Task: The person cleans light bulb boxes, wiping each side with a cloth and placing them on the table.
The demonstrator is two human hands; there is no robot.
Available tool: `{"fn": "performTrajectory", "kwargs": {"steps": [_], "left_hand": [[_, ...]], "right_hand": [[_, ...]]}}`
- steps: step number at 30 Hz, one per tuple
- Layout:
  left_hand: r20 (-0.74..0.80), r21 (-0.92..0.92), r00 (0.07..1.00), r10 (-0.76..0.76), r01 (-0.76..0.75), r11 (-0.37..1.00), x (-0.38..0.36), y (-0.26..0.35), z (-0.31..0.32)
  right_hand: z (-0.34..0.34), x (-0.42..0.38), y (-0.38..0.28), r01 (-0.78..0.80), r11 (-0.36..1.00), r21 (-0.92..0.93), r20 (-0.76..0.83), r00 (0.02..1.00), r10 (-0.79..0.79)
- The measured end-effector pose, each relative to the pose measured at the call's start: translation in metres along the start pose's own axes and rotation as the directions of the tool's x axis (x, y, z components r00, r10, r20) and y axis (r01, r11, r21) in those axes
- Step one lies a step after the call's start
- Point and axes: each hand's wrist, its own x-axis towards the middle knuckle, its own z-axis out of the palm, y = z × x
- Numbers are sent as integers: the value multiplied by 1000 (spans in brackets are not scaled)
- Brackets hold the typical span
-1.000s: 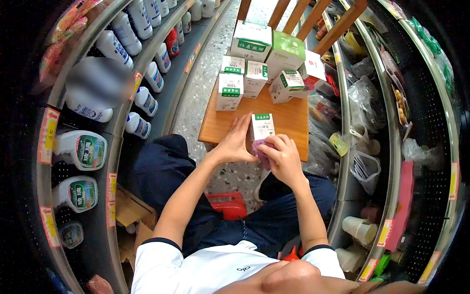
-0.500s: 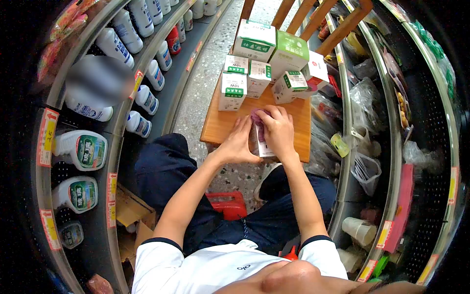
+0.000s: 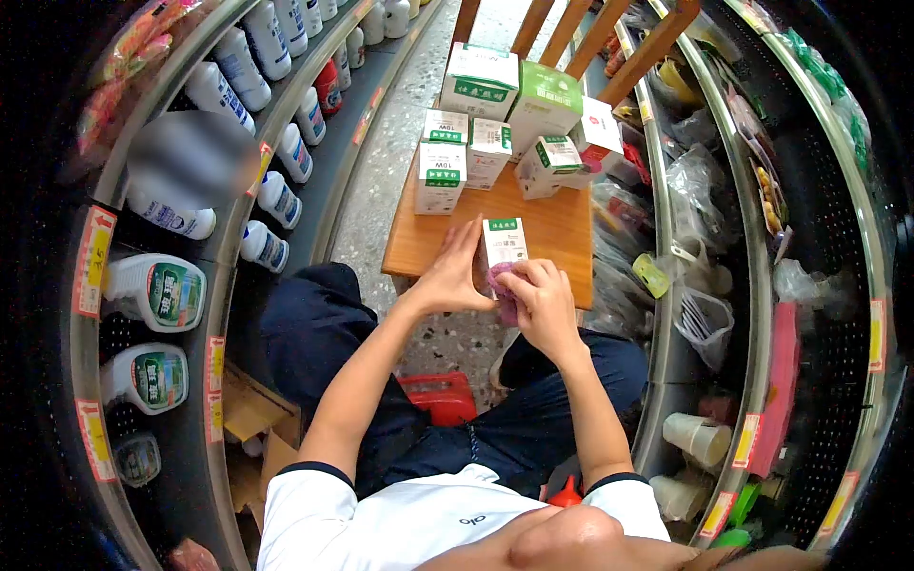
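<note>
A white and green light bulb box (image 3: 505, 246) lies on the wooden seat (image 3: 405, 233) in front of me. My left hand (image 3: 446, 276) grips it along its left side, fingertips by the far corner and thumb by the near end. Bunched in the fingers of my right hand (image 3: 543, 303) is a purple cloth (image 3: 505, 293), pressed on the near part of the box and covering it. Farther back on the seat stand several similar bulb boxes (image 3: 441, 181), a larger white and green box (image 3: 481, 81) and a green box (image 3: 546, 105).
Wooden chair slats (image 3: 581, 38) rise behind the boxes. Shelves with white bottles (image 3: 262, 247) and spray bottles (image 3: 162, 290) line the left; plastic-wrapped goods (image 3: 700, 190) fill the right. A red object (image 3: 438, 400) is on the floor below my legs.
My right hand has drawn the purple cloth toward me along the box, uncovering its far end. My left hand stays beside the box. The view has shifted slightly.
</note>
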Motion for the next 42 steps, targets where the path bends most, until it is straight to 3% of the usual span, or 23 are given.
{"fn": "performTrajectory", "kwargs": {"steps": [9, 13, 16, 19, 23, 29, 32, 42], "left_hand": [[-7, 20, 1000, -11, 11, 1000, 1, -2, 3], [-93, 52, 996, 18, -14, 999, 1, 1, 5], [-93, 330, 981, 170, -131, 935, -1, 19, -11], [-16, 484, 985, 175, -145, 863, -1, 42, -23], [91, 533, 991, 100, -133, 835, 14, 49, -16], [177, 510, 984, 26, -114, 853, 25, 64, -13], [120, 410, 986, 117, -157, 899, 15, 47, -19], [113, 63, 985, 131, -139, 988, 8, 1, -19]], "right_hand": [[-24, -44, -1, -76, 996, 56, 97, 993, 71], [-19, -75, 21, -206, 972, 109, 4, 978, 207], [-19, -87, 28, -246, 959, 141, -53, 965, 256], [-17, -88, 26, -255, 950, 182, -106, 955, 277], [-9, -86, 24, -249, 933, 258, -144, 945, 292], [-9, -73, 14, -232, 916, 326, -203, 929, 308], [-10, -67, 14, -211, 916, 341, -218, 930, 296], [2, -38, 16, -46, 942, 332, -137, 986, 97]]}}
